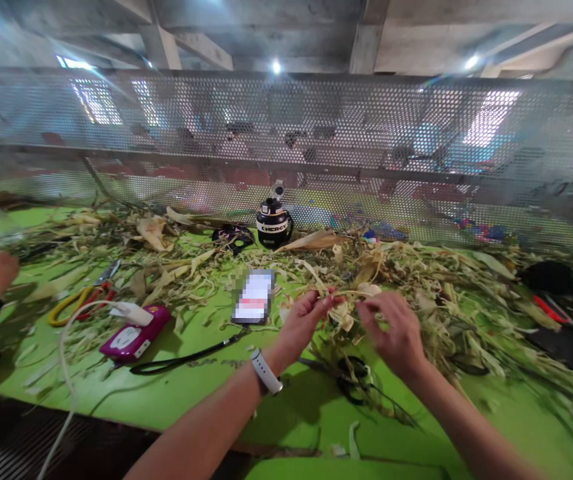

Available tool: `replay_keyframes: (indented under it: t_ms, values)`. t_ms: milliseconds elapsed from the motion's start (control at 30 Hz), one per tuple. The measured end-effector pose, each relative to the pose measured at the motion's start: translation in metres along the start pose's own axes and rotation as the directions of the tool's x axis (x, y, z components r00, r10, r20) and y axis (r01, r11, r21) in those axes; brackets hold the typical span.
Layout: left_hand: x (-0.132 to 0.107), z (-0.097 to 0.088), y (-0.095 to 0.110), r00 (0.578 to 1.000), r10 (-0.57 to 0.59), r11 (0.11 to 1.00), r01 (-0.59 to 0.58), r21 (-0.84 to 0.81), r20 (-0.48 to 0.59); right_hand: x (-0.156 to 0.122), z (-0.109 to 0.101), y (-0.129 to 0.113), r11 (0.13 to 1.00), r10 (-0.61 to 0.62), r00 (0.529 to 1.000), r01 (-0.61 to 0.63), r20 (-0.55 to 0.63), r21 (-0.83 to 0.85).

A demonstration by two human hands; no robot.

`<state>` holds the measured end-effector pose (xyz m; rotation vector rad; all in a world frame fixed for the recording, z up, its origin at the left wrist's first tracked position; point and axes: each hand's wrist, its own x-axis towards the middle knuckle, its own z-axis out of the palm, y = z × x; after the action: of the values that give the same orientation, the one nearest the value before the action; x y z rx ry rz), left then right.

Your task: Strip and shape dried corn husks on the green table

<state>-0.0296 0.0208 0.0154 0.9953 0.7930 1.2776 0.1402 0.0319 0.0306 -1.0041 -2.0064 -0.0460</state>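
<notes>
The left hand (312, 311) pinches a corn husk strip (352, 293). It points to three o'clock, toward the half-curled right hand (390, 325); I can't tell if that holds any.

I see a phone (256, 295) face-up, display lit; magenta power bank (129, 340) left of it, white cable (61, 347) plugged in; black ENERGY jug (271, 232) behind, perforated metal panel (286, 147) beyond.

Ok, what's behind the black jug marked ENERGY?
Behind the black jug stands a perforated metal screen, with blurred shapes showing through its holes. Anything directly behind the jug's body is covered, so I can't tell what lies there.
</notes>
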Motion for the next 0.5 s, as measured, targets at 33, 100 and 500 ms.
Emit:
replay_keyframes:
  t_ms: [33, 100, 500]
  values:
    - [-0.001, 0.001, -0.001, 1.000, 0.002, 1.000, -0.002, -0.009, 0.004, -0.003, 0.003, -0.006, 0.998, -0.028, 0.989, 0.020, 0.142, 0.060]
    - [-0.002, 0.004, -0.004, 1.000, -0.003, 0.999, 0.004, -0.035, 0.019, -0.008, 0.012, -0.016, 0.983, -0.010, 0.952, -0.047, 0.305, 0.179]
    - [-0.002, 0.004, 0.007, 0.999, -0.037, 0.999, 0.036, -0.025, -0.038, -0.009, 0.019, -0.018, 0.781, 0.063, 0.739, -0.454, 0.671, 0.428]
